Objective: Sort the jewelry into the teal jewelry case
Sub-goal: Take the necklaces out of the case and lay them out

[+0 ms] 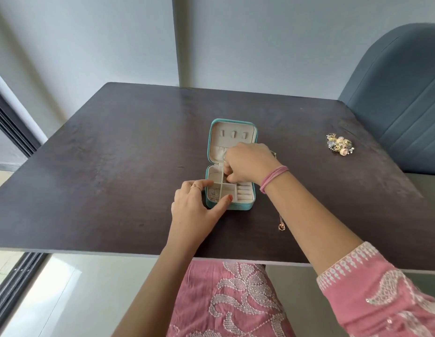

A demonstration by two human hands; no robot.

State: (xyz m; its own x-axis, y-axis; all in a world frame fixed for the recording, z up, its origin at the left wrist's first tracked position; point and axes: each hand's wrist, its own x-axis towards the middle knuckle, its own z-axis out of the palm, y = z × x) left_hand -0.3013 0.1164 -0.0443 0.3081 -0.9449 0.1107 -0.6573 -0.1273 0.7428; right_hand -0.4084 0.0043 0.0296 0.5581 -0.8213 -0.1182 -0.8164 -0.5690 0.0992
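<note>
At frame centre, the teal jewelry case [230, 166] lies open, cream-lined; left hand [195, 207] steadies it with relaxed fingers, right hand [249, 164] curls fingertips inside, grip unclear, on a dark bench [114, 154].

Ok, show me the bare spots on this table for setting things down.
Free: the dark wooden table left of the open teal jewelry case, and between it and the gold earring pile. Crowded: the case, under both hands, and the thin chain necklace beside it.

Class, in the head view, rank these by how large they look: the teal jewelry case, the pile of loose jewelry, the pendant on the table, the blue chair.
1. blue chair
2. teal jewelry case
3. pile of loose jewelry
4. pendant
</note>
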